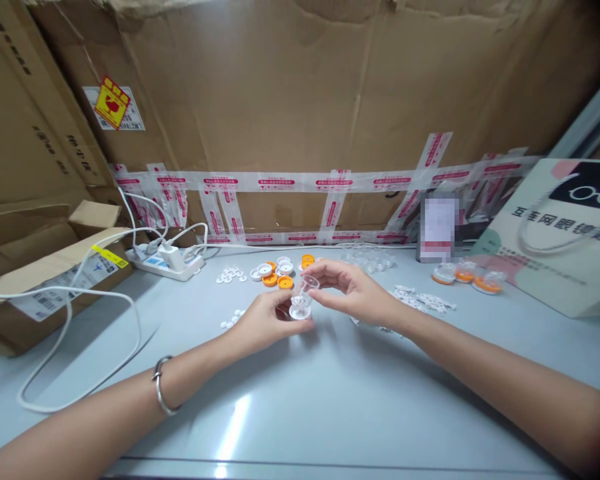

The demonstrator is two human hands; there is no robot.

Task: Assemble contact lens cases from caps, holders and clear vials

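Note:
My left hand (261,321) is closed around a small white round base (300,313), thumb and fingers at its sides. Small white parts on top of the base are too fine to make out. Just above it, my right hand (351,291) pinches a clear plastic cup (310,283), tilted over the base; whether the two touch I cannot tell. Behind my hands lie orange round caps (285,283) and white round caps (284,268). Small white discs (231,274) are spread to the left of them, with more white discs (233,320) beside my left hand.
Clear cups (367,257) and flat white pieces (425,299) lie behind my right arm. Several capped orange-and-white pieces (488,283) stand near a paper bag (545,267) and a phone (437,228). At left are a power strip (173,264), white cable (137,320) and open carton (10,320).

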